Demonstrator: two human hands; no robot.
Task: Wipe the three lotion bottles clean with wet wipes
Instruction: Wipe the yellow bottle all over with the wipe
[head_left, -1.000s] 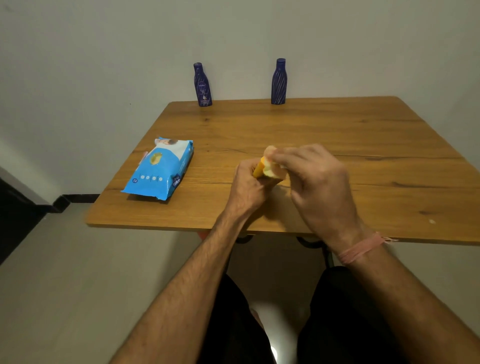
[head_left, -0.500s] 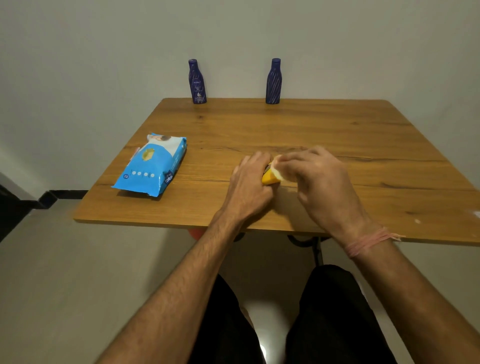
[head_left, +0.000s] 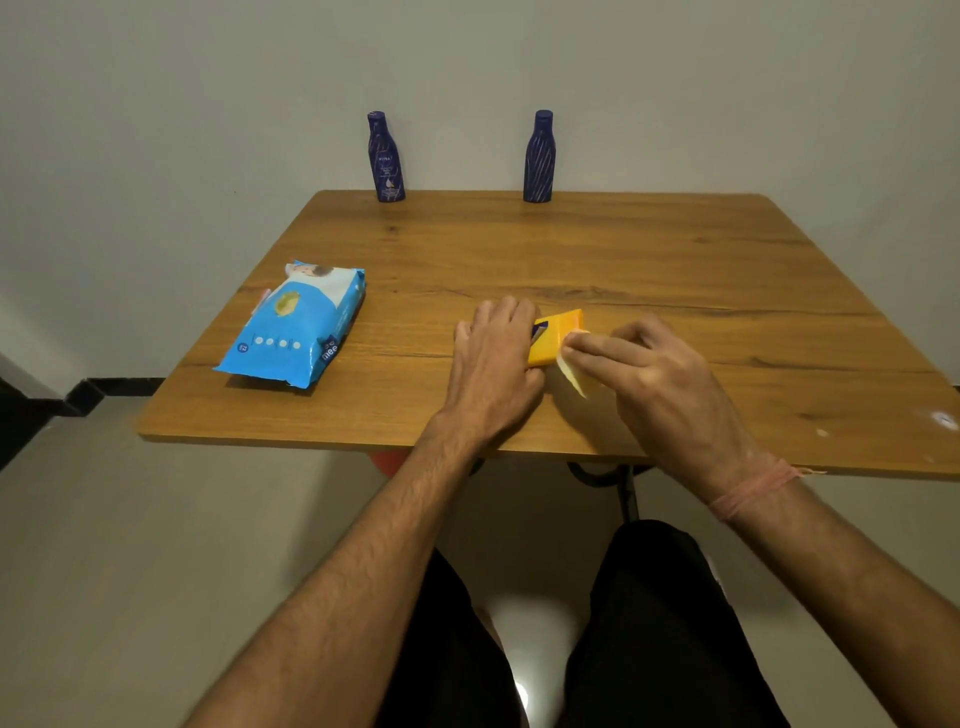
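The yellow bottle (head_left: 555, 338) lies flat on the table (head_left: 675, 260), near the front edge and a little left of the middle. Its long axis runs on a diagonal, from near-left to far-right; the far-right end is squared off and points toward the table's back right, while the other end (which one carries the cap cannot be told) is hidden under the left hand (head_left: 496, 364). That hand lies over the bottle's near-left part with its fingers curled down round it, pinning it to the wood. The right hand (head_left: 660, 379) pinches a pale wipe (head_left: 574, 371) between thumb and fingertips and presses it against the bottle's right side; the loose part of the wipe hangs down onto the table just beside the bottle.

There are three bottles in all: the yellow one and two blue ones. The left blue bottle (head_left: 386, 156) and the right blue bottle (head_left: 538, 156) both stand upright at the back edge, against the wall, well apart from each other and from the hands. One pack (head_left: 296, 325) of wipes lies flat near the left edge, its long axis running front to back with a slight tilt. One wipe is out.

Bare wood stretches between the hands and the blue bottles, and all of the table's right half is open (a few pale specks (head_left: 940, 418) sit near the front right corner). The pack's front corner comes close to the table's left edge.
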